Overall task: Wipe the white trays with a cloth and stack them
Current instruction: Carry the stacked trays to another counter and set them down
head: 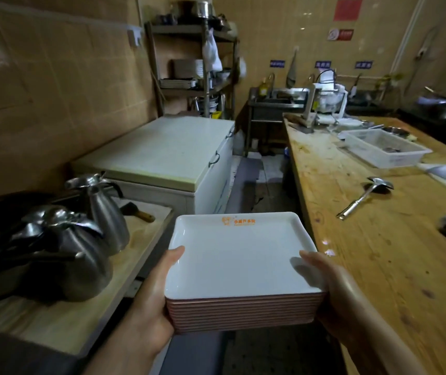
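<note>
A stack of trays [243, 307] is held in the air between both hands, above the aisle floor between a wooden worktable [378, 253] on the right and a low counter [67, 307] on the left. The top tray [240, 255] is white inside, with an orange logo printed near its far rim; the outer edges of the trays beneath it are seen as a pile of pinkish-brown bands. The left side of the stack is gripped by the left hand [157, 299], whose thumb is laid over the top tray's left rim while the fingers are hidden under the pile. The right side is gripped by the right hand [332, 290] in the same way, thumb hooked over the right rim near the front corner, fingers out of sight below. The stack is thus clamped from both sides, held level and close to the body. On the worktable a metal ladle [365, 196] and a white plastic bin [386, 150] are seen, well apart from the trays. Steel kettles [89, 239] are stood on the counter at left, and a white chest freezer [167, 161] is seen beyond them.
</note>
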`<state>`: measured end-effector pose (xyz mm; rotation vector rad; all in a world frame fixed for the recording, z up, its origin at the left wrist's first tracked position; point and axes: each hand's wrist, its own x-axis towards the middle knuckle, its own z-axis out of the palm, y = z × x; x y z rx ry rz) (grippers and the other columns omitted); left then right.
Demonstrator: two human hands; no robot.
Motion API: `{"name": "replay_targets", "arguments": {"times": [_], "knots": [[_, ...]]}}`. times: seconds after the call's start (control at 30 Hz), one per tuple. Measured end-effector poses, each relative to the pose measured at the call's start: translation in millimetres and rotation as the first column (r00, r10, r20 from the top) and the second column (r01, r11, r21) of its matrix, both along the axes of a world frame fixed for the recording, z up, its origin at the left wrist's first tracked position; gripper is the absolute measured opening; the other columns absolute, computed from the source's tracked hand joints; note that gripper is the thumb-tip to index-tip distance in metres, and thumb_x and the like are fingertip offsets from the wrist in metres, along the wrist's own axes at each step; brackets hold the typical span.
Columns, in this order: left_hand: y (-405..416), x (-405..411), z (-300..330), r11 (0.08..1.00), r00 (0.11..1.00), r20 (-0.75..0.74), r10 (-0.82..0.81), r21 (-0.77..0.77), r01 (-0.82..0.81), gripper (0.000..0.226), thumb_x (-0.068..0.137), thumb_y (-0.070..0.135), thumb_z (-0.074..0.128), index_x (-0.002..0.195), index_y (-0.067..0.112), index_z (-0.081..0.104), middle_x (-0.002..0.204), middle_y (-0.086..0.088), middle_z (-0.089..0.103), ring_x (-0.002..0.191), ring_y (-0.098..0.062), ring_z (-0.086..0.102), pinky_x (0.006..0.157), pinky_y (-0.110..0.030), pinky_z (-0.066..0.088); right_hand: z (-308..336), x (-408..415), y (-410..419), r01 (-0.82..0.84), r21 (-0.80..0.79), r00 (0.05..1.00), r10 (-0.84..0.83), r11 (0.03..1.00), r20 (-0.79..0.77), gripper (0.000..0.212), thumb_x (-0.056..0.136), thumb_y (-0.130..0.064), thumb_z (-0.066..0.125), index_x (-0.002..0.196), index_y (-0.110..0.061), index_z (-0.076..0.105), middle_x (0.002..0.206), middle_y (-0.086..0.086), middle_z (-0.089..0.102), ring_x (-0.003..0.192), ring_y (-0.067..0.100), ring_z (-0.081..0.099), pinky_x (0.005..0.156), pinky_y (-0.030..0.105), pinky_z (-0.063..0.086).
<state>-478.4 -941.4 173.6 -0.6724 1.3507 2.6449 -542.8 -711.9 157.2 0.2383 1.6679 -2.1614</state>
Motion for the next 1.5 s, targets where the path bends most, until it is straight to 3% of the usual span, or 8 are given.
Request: {"name": "replay_targets", "arguments": {"times": [0.2,0.37,0.57,0.77,0.9,1.03,1.23,1.5], "knots": [[-30.7,-123.7,8.6,0.996,0.995,-0.04,-0.087,0.015,0.088,0.034,0.077,0.036,0.058,0.094,0.012,0.074,0.098,-0.015,0.073,0.078,-0.03,0.072,0.058,-0.037,0.056,5.5,-98.3,-23.0,0.109,-0.003,0.994,-0.109,0.994,0.011,0.035,0.081,-0.039,0.058,0.099,-0.008,0.059,0.069,0.009,0.073,0.054,0.024,0.068,0.048,0.029,0.05],[-33.4,-224.9,4.3,0.993,0.992,-0.059,-0.11,0.04,0.112,0.036,0.076,0.035,0.056,0.094,0.009,0.073,0.096,-0.016,0.073,0.075,-0.03,0.072,0.072,-0.04,0.048,0.1,-195.1,-27.8,0.149,0.002,0.989,-0.149,0.989,0.017,0.038,0.078,-0.038,0.061,0.1,-0.007,0.06,0.07,0.012,0.072,0.055,0.026,0.067,0.049,0.031,0.05],[-22.5,-353.3,-1.3,0.996,0.996,-0.017,-0.083,0.042,0.084,0.036,0.07,0.036,0.06,0.09,0.01,0.077,0.099,-0.015,0.072,0.078,-0.031,0.071,0.07,-0.04,0.052,-0.4,-323.8,-17.9,0.142,0.018,0.989,-0.143,0.99,0.041,0.04,0.079,-0.038,0.059,0.098,-0.004,0.064,0.07,0.015,0.069,0.055,0.028,0.062,0.054,0.033,0.045],[-14.8,-481.5,9.1,0.991,0.994,-0.013,-0.112,0.068,0.113,0.03,0.069,0.038,0.06,0.074,0.015,0.079,0.089,-0.012,0.074,0.07,-0.031,0.071,0.054,-0.042,0.056,19.0,-463.2,-10.9,0.098,-0.013,0.994,-0.097,0.995,0.041,0.033,0.082,-0.035,0.056,0.096,-0.006,0.063,0.066,0.013,0.069,0.05,0.027,0.063,0.053,0.031,0.048],[-19.6,-559.6,13.6,0.995,0.995,-0.021,-0.094,0.031,0.095,0.03,0.072,0.04,0.062,0.087,0.019,0.076,0.095,-0.011,0.074,0.074,-0.031,0.071,0.059,-0.045,0.056,19.5,-540.8,-15.6,0.104,-0.044,0.993,-0.101,0.994,0.055,0.032,0.078,-0.032,0.059,0.094,-0.005,0.064,0.071,0.016,0.068,0.054,0.03,0.062,0.058,0.034,0.047],[-29.0,-639.6,10.4,0.992,0.993,-0.011,-0.12,0.029,0.12,0.032,0.079,0.043,0.059,0.091,0.018,0.075,0.095,-0.012,0.073,0.073,-0.032,0.071,0.061,-0.045,0.056,20.0,-617.4,-26.4,0.118,-0.035,0.991,-0.115,0.992,0.07,0.032,0.08,-0.032,0.058,0.095,-0.004,0.064,0.067,0.015,0.068,0.047,0.028,0.061,0.045,0.029,0.047],[-51.0,-778.5,6.8,0.984,0.985,-0.009,-0.174,0.042,0.174,0.035,0.084,0.043,0.055,0.098,0.017,0.073,0.098,-0.013,0.073,0.077,-0.033,0.071,0.063,-0.045,0.056,22.0,-741.3,-47.1,0.188,-0.018,0.98,-0.187,0.982,0.062,0.032,0.083,-0.031,0.057,0.099,-0.003,0.062,0.068,0.016,0.069,0.046,0.027,0.061,0.043,0.027,0.047],[-66.9,-943.0,14.0,0.971,0.973,-0.037,-0.227,0.065,0.229,0.03,0.08,0.042,0.059,0.082,0.02,0.079,0.095,-0.011,0.074,0.077,-0.031,0.072,0.058,-0.045,0.056,31.4,-893.4,-62.0,0.255,-0.031,0.964,-0.252,0.966,0.089,0.03,0.082,-0.027,0.059,0.097,-0.001,0.063,0.067,0.016,0.068,0.046,0.027,0.061,0.041,0.029,0.045]]}}
